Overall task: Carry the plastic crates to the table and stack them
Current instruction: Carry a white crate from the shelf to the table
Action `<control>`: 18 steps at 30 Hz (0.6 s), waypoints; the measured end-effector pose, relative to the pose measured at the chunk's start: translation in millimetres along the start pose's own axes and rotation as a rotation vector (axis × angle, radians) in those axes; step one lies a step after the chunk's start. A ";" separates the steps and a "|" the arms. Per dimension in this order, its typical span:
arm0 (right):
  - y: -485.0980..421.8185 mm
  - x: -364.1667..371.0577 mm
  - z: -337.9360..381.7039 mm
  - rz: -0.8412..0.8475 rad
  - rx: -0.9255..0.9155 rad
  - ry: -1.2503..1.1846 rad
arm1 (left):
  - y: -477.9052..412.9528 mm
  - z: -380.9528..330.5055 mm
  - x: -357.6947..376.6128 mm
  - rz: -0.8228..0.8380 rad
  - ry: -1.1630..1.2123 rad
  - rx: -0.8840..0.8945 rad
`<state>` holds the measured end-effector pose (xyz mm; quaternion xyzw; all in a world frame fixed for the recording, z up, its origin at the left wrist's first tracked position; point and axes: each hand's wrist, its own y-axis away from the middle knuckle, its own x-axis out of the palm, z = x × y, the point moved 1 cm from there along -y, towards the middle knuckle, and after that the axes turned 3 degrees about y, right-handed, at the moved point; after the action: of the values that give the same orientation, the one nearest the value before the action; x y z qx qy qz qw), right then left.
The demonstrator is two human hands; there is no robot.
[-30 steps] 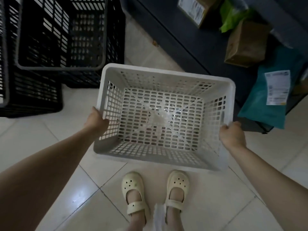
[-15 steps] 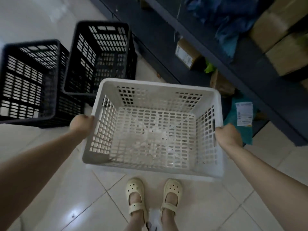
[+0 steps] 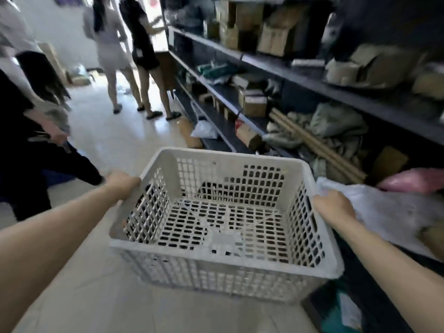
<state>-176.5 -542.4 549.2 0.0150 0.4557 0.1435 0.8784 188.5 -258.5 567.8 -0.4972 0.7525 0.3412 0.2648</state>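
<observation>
An empty white plastic crate (image 3: pixel 223 254) with perforated walls and floor is held level in front of me, above the tiled floor. My left hand (image 3: pixel 122 182) grips its left rim and my right hand (image 3: pixel 334 206) grips its right rim. The black crates are out of view. No table is in sight.
Dark shelving (image 3: pixel 300 75) packed with cardboard boxes and parcels runs along the right, close to the crate. A white bag (image 3: pixel 394 212) and a pink one (image 3: pixel 418 181) lie by my right hand. Two people (image 3: pixel 129 54) stand ahead in the aisle; another person (image 3: pixel 26 150) is at the left.
The view has swung up from the floor and the black crates to the aisle. The white crate stays in both hands and now sits beside the shelving.
</observation>
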 end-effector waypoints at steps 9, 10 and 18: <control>110.0 -138.6 89.6 -0.164 -0.017 -0.118 | 94.8 -23.6 -187.2 -0.054 0.141 0.177; 121.2 -151.1 92.7 -0.170 -0.016 -0.125 | 104.1 -26.1 -199.9 -0.051 0.166 0.194; 222.5 -223.7 65.0 -0.075 0.091 -0.169 | 190.0 -38.3 -260.0 0.004 0.130 0.218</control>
<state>-298.8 -381.8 800.2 0.0498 0.3863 0.0880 0.9168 104.7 -88.8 831.2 -0.4852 0.8016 0.2249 0.2673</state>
